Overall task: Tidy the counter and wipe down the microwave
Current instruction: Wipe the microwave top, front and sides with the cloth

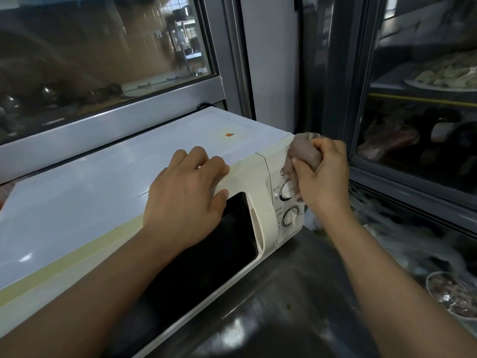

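A cream-white microwave (103, 182) with a dark glass door stands on a steel counter (278, 306). My left hand (185, 192) rests on its top front edge, fingers spread over the door's upper rim. My right hand (325, 177) grips a bunched grey-brown cloth (303, 151) and holds it against the control panel, at the upper dial (287, 189). The lower dial (290, 215) shows uncovered below it.
A window with a grey frame (108, 130) runs behind the microwave. To the right stands a glass-door fridge (418, 125) with plates of food inside. A round dish covered in film (449, 293) sits at the counter's right edge.
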